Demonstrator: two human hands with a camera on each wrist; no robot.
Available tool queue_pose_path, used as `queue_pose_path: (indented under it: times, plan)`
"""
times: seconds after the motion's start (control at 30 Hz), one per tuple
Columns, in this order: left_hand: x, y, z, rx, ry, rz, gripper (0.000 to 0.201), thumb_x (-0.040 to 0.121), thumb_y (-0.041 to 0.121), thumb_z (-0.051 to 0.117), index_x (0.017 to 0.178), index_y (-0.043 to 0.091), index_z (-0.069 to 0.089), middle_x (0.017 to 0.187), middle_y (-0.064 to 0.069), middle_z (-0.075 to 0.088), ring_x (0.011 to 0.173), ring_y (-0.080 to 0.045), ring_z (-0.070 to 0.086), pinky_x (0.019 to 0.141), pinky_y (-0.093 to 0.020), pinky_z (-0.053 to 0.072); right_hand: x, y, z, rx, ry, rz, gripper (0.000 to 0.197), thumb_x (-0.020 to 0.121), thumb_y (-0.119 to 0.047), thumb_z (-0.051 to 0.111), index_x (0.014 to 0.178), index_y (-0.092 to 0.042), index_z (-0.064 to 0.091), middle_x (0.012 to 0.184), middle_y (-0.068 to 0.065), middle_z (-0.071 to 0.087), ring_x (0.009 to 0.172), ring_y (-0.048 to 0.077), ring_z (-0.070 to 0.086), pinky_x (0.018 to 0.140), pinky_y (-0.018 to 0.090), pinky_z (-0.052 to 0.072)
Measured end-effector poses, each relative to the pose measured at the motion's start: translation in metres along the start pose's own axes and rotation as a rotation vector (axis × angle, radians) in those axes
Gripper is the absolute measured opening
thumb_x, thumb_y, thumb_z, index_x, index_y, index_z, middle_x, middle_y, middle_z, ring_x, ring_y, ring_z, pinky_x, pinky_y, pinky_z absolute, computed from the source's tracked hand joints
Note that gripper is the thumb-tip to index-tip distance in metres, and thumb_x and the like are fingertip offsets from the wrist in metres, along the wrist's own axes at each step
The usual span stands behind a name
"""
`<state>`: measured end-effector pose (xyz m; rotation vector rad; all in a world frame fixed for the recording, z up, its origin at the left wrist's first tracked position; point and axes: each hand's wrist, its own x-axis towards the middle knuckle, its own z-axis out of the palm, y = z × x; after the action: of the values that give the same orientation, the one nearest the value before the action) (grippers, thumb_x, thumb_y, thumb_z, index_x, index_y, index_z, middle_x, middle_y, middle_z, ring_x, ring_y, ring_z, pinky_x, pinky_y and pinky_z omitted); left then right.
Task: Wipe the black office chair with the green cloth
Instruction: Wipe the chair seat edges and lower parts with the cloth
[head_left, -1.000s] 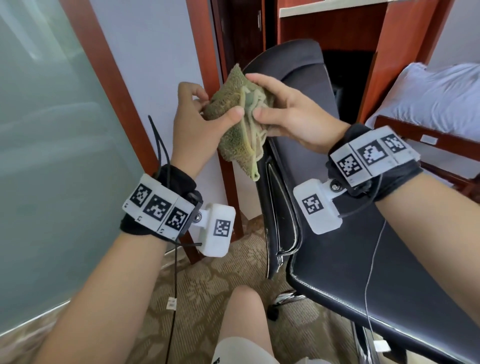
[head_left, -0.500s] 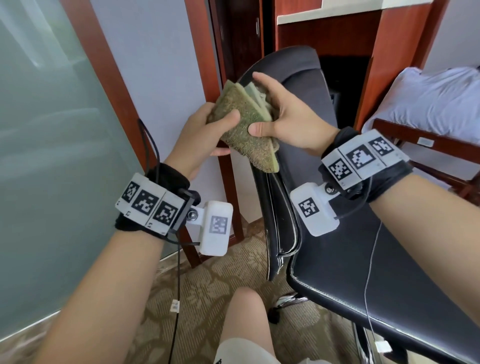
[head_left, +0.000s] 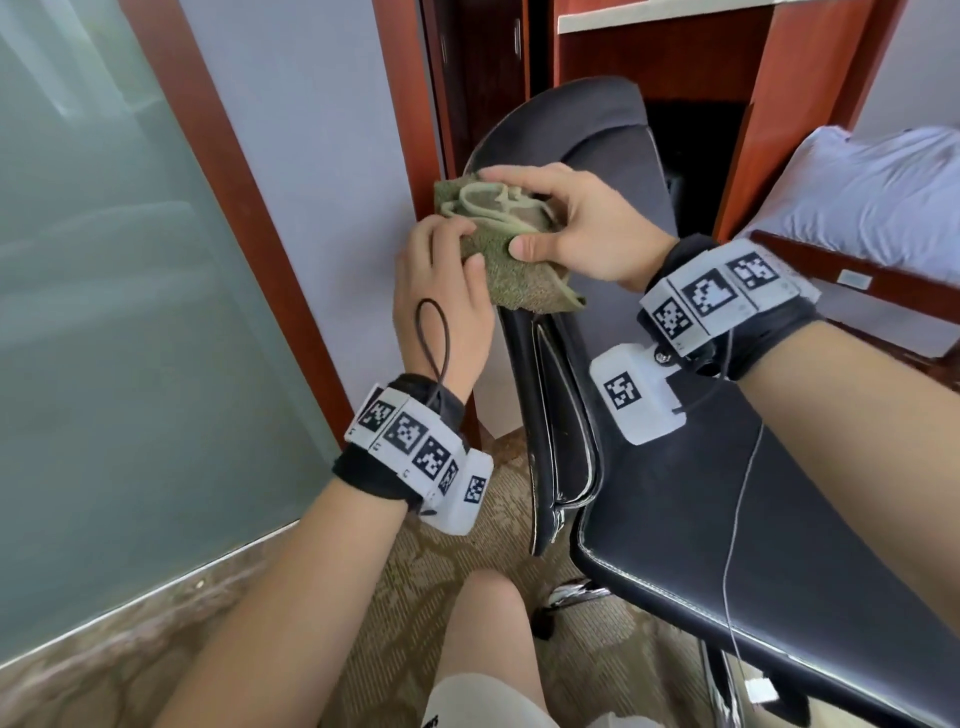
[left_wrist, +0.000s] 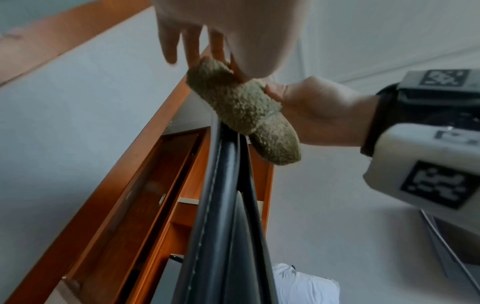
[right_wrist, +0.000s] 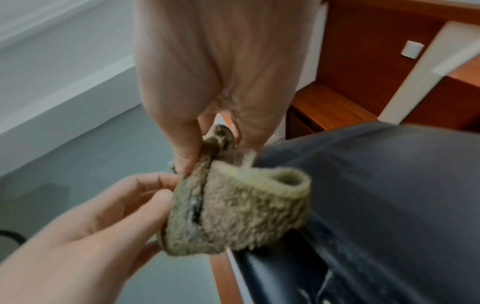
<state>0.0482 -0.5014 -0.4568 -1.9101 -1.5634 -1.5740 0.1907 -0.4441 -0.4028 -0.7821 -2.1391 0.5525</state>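
Closest to the camera is a bare knee over patterned carpet, and just past it the front edge of the black office chair seat, shiny with light stitching along the rim. A chrome bit of the chair base peeks out under that front edge.

Further in, the left hand comes up beside the left edge of the chair's backrest. Its fingers are curled and pinching the near-left side of the green cloth; the right wrist view shows the fingertips right against the folded edge. The right hand sits over the cloth from the right, thumb pressed on the front face and fingers arched over the top, so it's gripping the cloth too.

The cloth is bunched and folded, with a paler hem visible on its upper side. It sits at the left edge of the backrest near the top corner, and in the left wrist view its lower part touches that edge.

Behind the chair there's a reddish wood cabinet and door frame, frosted glass on the left, and a white pillow at the right.
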Motion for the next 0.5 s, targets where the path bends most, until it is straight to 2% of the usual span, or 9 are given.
queue_pose_path:
  times: [0.07, 0.13, 0.2, 0.27, 0.3, 0.37, 0.4, 0.47, 0.5]
  plan:
    - [-0.005, 0.001, 0.007, 0.058, -0.005, -0.003, 0.043, 0.087, 0.032, 0.045, 0.116, 0.004, 0.058, 0.122, -0.016, 0.056, 0.116, -0.036, 0.051, 0.095, -0.045, 0.040, -0.003, 0.001, -0.002, 0.059, -0.086, -0.025, 0.073, 0.080, -0.001, 0.065, 0.143, -0.017, 0.031, 0.118, 0.003, 0.049, 0.114, 0.015, 0.048, 0.100, 0.020, 0.034]
    - [-0.009, 0.002, 0.012, 0.085, -0.012, -0.028, 0.055, 0.086, 0.044, 0.042, 0.124, 0.005, 0.054, 0.130, -0.015, 0.053, 0.126, -0.043, 0.042, 0.100, -0.054, 0.034, -0.007, 0.004, -0.007, 0.297, -0.141, 0.000, 0.072, 0.080, -0.004, 0.059, 0.142, -0.021, 0.027, 0.119, 0.001, 0.051, 0.104, 0.012, 0.055, 0.091, 0.022, 0.044]
    - [-0.009, 0.004, 0.018, 0.013, -0.034, -0.125, 0.058, 0.088, 0.044, 0.040, 0.132, 0.007, 0.046, 0.140, -0.014, 0.045, 0.132, -0.045, 0.034, 0.102, -0.058, 0.032, -0.014, 0.011, -0.013, 0.584, -0.073, 0.111, 0.052, 0.080, -0.008, 0.052, 0.130, -0.023, 0.047, 0.109, -0.002, 0.056, 0.093, 0.013, 0.057, 0.080, 0.026, 0.049]
    - [-0.009, 0.007, 0.025, -0.078, -0.048, -0.209, 0.058, 0.087, 0.037, 0.040, 0.138, 0.009, 0.036, 0.146, -0.016, 0.037, 0.131, -0.047, 0.032, 0.099, -0.062, 0.033, -0.021, 0.026, -0.014, 0.636, 0.094, 0.227, 0.040, 0.077, -0.012, 0.049, 0.113, -0.027, 0.062, 0.101, -0.006, 0.060, 0.091, 0.009, 0.057, 0.081, 0.030, 0.049]
    - [-0.009, 0.009, 0.030, -0.114, -0.040, -0.227, 0.060, 0.086, 0.035, 0.040, 0.139, 0.008, 0.033, 0.146, -0.017, 0.035, 0.129, -0.046, 0.035, 0.096, -0.062, 0.035, -0.024, 0.036, -0.011, 0.562, 0.174, 0.265, 0.041, 0.075, -0.013, 0.049, 0.111, -0.026, 0.063, 0.101, -0.007, 0.058, 0.091, 0.006, 0.054, 0.083, 0.028, 0.048]
    - [-0.008, 0.014, 0.036, -0.221, 0.000, -0.261, 0.065, 0.084, 0.038, 0.042, 0.140, 0.008, 0.027, 0.145, -0.017, 0.036, 0.127, -0.039, 0.041, 0.096, -0.056, 0.040, -0.027, 0.052, -0.003, 0.292, 0.242, 0.241, 0.048, 0.075, -0.012, 0.052, 0.122, -0.020, 0.058, 0.111, -0.003, 0.052, 0.101, 0.007, 0.048, 0.093, 0.025, 0.040]
    - [-0.005, 0.015, 0.037, -0.284, 0.020, -0.292, 0.068, 0.083, 0.042, 0.042, 0.140, 0.008, 0.025, 0.142, -0.015, 0.039, 0.124, -0.034, 0.045, 0.097, -0.048, 0.042, -0.026, 0.059, 0.002, 0.116, 0.199, 0.182, 0.053, 0.077, -0.012, 0.053, 0.130, -0.018, 0.052, 0.121, 0.002, 0.048, 0.113, 0.011, 0.043, 0.100, 0.025, 0.034]
    - [0.003, 0.012, 0.039, -0.416, 0.063, -0.367, 0.068, 0.083, 0.045, 0.043, 0.137, 0.010, 0.023, 0.134, -0.013, 0.048, 0.113, -0.028, 0.054, 0.090, -0.028, 0.044, -0.023, 0.071, 0.008, -0.180, 0.073, 0.078, 0.059, 0.081, -0.021, 0.052, 0.139, -0.018, 0.042, 0.141, 0.008, 0.036, 0.132, 0.020, 0.032, 0.109, 0.030, 0.025]
    - [0.007, 0.010, 0.040, -0.466, 0.090, -0.371, 0.063, 0.085, 0.042, 0.045, 0.135, 0.010, 0.023, 0.133, -0.013, 0.049, 0.110, -0.027, 0.056, 0.087, -0.024, 0.044, -0.021, 0.076, 0.008, -0.263, 0.038, 0.047, 0.061, 0.082, -0.025, 0.051, 0.141, -0.019, 0.039, 0.147, 0.008, 0.032, 0.137, 0.023, 0.027, 0.113, 0.034, 0.022]
